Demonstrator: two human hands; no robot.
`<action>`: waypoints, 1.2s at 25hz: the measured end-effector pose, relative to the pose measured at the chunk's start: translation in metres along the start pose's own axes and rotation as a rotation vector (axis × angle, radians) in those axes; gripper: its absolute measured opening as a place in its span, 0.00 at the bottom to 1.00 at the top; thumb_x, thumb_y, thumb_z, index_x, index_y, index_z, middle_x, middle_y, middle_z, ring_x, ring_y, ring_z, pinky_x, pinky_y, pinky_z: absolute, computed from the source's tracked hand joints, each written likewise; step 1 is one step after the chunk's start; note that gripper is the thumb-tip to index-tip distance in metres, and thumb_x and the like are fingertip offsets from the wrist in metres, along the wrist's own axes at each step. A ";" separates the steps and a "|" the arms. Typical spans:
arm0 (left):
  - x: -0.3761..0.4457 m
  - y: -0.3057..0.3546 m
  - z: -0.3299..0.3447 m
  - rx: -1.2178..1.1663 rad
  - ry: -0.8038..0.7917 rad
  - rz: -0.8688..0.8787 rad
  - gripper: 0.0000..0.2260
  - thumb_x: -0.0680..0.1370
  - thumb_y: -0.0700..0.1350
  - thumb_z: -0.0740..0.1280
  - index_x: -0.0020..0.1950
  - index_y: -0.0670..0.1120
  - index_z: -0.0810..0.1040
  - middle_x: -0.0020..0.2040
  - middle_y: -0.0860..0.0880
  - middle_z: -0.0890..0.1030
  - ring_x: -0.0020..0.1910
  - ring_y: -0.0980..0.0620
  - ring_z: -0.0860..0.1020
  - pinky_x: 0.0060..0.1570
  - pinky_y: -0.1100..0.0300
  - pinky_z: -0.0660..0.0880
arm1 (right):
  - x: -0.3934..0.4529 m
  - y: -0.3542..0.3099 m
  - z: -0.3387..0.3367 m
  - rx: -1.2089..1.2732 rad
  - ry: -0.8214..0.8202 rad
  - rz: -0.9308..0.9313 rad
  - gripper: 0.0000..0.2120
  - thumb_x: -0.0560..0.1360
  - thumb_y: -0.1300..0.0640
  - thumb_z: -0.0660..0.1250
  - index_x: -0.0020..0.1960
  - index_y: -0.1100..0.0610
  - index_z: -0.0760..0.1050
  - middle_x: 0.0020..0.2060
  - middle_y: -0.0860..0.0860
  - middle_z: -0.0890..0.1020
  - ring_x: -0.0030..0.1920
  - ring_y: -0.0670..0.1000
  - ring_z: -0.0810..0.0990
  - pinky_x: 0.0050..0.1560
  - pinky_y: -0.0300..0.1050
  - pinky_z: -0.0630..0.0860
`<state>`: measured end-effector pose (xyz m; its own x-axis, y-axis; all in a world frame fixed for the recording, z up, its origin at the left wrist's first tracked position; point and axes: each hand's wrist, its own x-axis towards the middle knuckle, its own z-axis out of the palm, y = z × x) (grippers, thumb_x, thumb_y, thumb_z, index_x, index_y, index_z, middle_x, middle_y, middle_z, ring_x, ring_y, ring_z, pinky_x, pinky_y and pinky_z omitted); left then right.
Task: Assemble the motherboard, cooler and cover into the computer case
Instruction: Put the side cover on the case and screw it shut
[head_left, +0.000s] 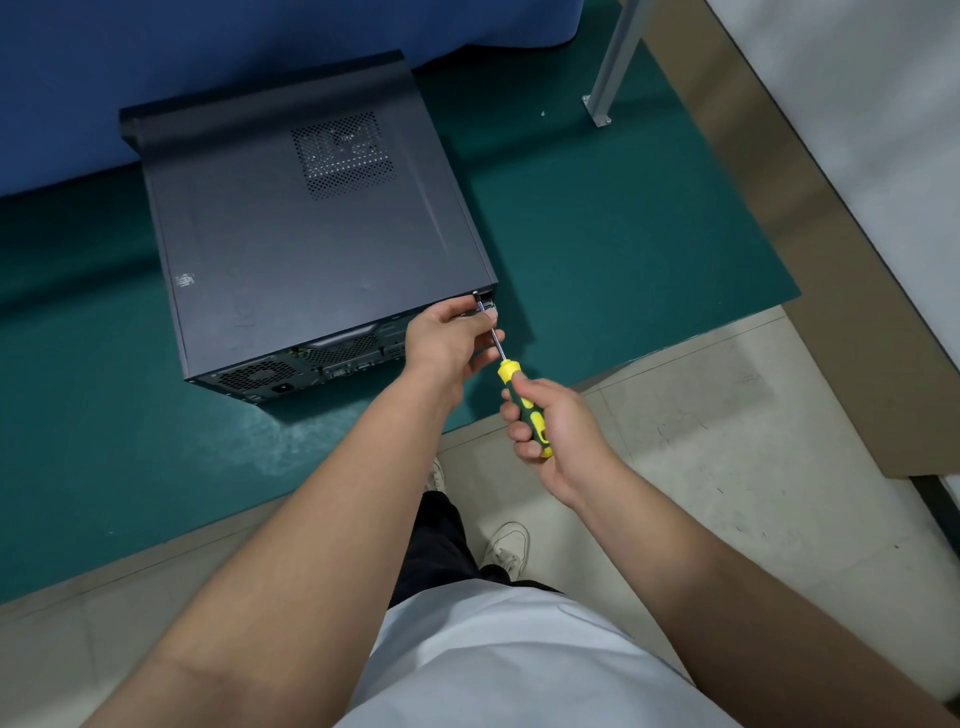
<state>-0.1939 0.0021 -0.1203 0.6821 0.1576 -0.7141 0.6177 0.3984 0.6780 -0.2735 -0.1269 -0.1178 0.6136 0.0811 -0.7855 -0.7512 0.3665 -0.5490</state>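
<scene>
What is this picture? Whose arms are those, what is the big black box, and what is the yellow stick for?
The camera sits on a person's head, looking down, so the arms are theirs. The black box is a computer case lying on a green mat with its cover already on. The yellow stick is a screwdriver. The right hand grips its handle, and the left hand steadies the metal shaft near the tip, which points at the case's back corner, probably at a screw for the cover.

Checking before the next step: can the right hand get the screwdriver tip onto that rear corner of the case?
Probably yes. The screwdriver in the right hand already points at the case corner; the left hand only steadies its shaft.
</scene>
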 end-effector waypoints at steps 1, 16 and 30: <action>0.000 0.000 0.000 0.002 0.010 0.004 0.10 0.76 0.35 0.75 0.55 0.45 0.80 0.52 0.41 0.86 0.36 0.51 0.86 0.32 0.61 0.80 | -0.002 -0.004 -0.001 0.168 -0.087 0.125 0.09 0.79 0.52 0.69 0.46 0.57 0.76 0.31 0.49 0.74 0.23 0.44 0.67 0.19 0.34 0.60; 0.052 0.091 0.007 0.456 -0.292 0.462 0.02 0.82 0.46 0.69 0.52 0.49 0.81 0.47 0.50 0.85 0.48 0.52 0.82 0.53 0.53 0.80 | 0.039 -0.101 0.046 -0.656 -0.010 -0.120 0.15 0.79 0.46 0.71 0.40 0.52 0.72 0.27 0.48 0.73 0.25 0.48 0.71 0.26 0.41 0.70; 0.272 0.233 0.041 1.717 -0.020 0.850 0.21 0.78 0.61 0.54 0.66 0.61 0.77 0.82 0.56 0.59 0.83 0.52 0.46 0.79 0.44 0.40 | 0.171 -0.226 0.039 -0.683 0.239 -0.182 0.12 0.80 0.50 0.69 0.45 0.58 0.81 0.38 0.50 0.85 0.34 0.47 0.81 0.37 0.42 0.77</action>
<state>0.1517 0.1005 -0.1491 0.9646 -0.2121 -0.1567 -0.1745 -0.9589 0.2235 0.0101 -0.1596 -0.1169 0.7315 -0.1579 -0.6633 -0.6747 -0.3085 -0.6705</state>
